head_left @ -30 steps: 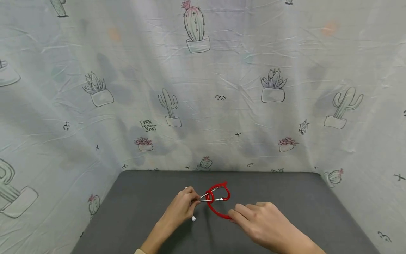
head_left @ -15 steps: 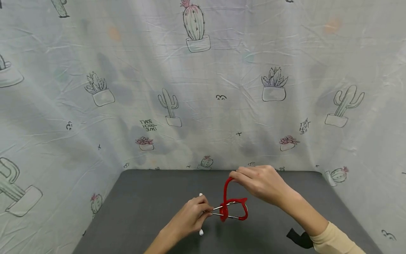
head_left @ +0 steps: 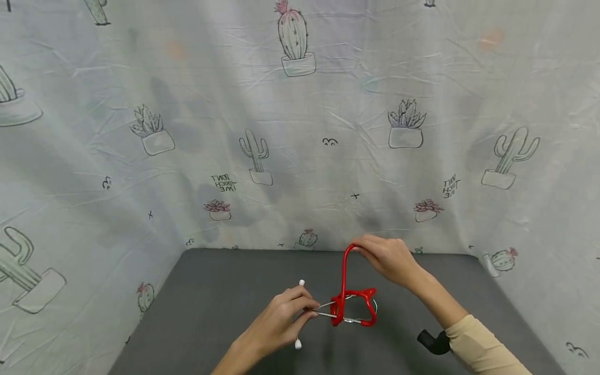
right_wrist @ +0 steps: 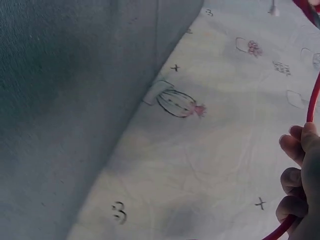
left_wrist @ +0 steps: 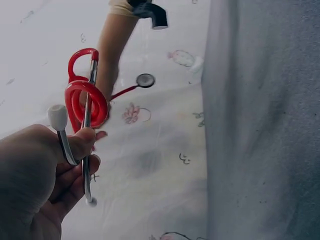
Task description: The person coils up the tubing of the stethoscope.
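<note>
A red-tubed stethoscope is held between the two hands above the table. My left hand (head_left: pixel 283 316) pinches its metal ear tubes (head_left: pixel 325 307), and white ear tips (head_left: pixel 298 344) stick out on either side of the fingers. Red tubing (head_left: pixel 344 276) is wound in loops around the metal tubes and then rises to my right hand (head_left: pixel 391 260), whose curled fingers grip it. In the left wrist view the round chest piece (left_wrist: pixel 145 80) hangs out past the right forearm on a short length of tube. The right wrist view shows tubing running through the right hand's fingers.
The dark grey table (head_left: pixel 225 281) lies under both hands. A pale curtain (head_left: pixel 323 177) printed with cacti encloses the back and sides. On the right wrist sits a black device (head_left: pixel 433 342).
The right hand has lifted from low near the table, drawing the tubing upright above the ear tubes. My left hand has shifted right with the stethoscope, its loops drawing to the right too.
</note>
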Motion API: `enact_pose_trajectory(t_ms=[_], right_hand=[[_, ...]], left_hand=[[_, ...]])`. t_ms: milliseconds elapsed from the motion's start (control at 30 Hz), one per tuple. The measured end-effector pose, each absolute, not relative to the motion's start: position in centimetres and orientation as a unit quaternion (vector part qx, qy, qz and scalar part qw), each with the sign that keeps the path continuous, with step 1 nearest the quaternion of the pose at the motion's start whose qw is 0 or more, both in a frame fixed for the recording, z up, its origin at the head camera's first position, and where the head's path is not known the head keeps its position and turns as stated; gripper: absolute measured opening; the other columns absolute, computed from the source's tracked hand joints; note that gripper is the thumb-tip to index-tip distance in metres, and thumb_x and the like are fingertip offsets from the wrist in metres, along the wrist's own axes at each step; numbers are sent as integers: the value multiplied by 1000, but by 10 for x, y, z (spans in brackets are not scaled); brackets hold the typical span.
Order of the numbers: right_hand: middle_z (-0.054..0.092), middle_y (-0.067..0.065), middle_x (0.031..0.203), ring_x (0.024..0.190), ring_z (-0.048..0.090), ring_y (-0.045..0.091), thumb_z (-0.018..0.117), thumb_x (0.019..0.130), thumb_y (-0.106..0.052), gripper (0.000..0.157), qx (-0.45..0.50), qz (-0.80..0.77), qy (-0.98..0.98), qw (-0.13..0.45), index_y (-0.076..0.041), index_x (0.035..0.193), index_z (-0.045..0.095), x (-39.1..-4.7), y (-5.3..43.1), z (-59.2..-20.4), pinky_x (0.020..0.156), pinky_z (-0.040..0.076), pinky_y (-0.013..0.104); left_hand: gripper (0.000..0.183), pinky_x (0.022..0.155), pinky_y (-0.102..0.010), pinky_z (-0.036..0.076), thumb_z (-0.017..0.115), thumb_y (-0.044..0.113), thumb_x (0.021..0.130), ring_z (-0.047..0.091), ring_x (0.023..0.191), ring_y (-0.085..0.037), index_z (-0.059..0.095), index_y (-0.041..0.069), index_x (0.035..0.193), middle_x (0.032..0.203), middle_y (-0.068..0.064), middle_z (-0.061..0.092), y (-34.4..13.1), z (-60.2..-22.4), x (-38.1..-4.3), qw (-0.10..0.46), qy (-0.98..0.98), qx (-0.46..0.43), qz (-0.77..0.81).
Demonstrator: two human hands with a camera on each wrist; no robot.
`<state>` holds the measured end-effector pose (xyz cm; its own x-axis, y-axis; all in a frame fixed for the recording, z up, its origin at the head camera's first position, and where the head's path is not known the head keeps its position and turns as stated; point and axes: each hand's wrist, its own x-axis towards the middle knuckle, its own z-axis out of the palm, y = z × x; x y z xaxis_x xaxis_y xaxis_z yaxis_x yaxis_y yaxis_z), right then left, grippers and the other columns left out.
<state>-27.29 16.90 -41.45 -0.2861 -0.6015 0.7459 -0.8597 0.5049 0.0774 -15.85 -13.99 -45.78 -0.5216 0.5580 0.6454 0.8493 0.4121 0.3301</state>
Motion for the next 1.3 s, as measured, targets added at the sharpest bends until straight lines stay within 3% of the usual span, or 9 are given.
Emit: enact_pose_trajectory(t_ms=[200,400,633,700,867,1000,1067,1233,1300], right_hand=[[76,-8,87,67,63,0,47,113,-45,43,445,206,-810,322,-16,109,78,-269,165,-445,56,45,11],[77,-8,87,64,55,-6,72,105,-19,9,421,240,-839,248,-17,110,79,-254,153,-463,54,41,9],[82,-4,96,69,69,2,79,97,-9,17,420,242,-844,227,-16,112,81,-241,140,-479,57,46,8],[82,-3,95,68,69,4,73,105,-15,10,442,236,-827,256,-14,111,79,-239,139,-485,57,47,9],[74,-9,79,63,57,-3,49,114,-39,36,465,228,-804,291,-18,99,75,-232,134,-498,58,44,7],[76,-11,82,67,62,-4,79,101,-19,5,462,228,-817,260,-23,101,75,-222,129,-501,60,46,6],[77,-11,84,69,65,-4,87,90,-11,23,454,218,-830,239,-23,105,76,-215,126,-500,59,46,7],[66,-14,76,61,46,-8,81,97,-19,9,413,180,-876,171,-22,96,73,-200,118,-495,51,32,8],[60,-15,73,59,37,-9,78,100,-21,12,406,175,-884,154,-22,91,70,-196,114,-494,49,26,8]], left_hand=[[18,81,-10,57,85,0,90,70,86,-6,79,6,106,100,-2,71,-139,-455,-159,217,-796,-440,-355],[20,81,-12,59,82,-4,91,72,86,-8,79,7,108,100,-4,71,-136,-455,-159,213,-764,-447,-414],[20,79,-14,60,84,-2,90,72,85,-8,80,8,105,99,-2,73,-135,-457,-160,211,-765,-423,-438],[19,77,-16,60,85,-2,90,72,85,-8,80,9,104,99,-2,74,-135,-458,-161,218,-766,-416,-439],[19,73,-22,61,85,-3,89,71,84,-9,80,10,101,97,-4,76,-135,-459,-164,241,-764,-404,-441],[18,71,-22,60,84,-5,89,70,82,-10,80,9,101,96,-2,75,-137,-460,-168,247,-767,-386,-448],[16,70,-20,59,84,-4,90,70,81,-10,81,8,100,95,-2,75,-138,-461,-170,249,-770,-377,-451],[13,72,-16,57,85,-1,90,70,81,-9,81,8,98,94,-2,75,-138,-466,-175,255,-781,-352,-448],[14,72,-15,56,86,-2,88,69,80,-8,81,7,97,93,-1,75,-137,-467,-177,261,-785,-340,-448]])
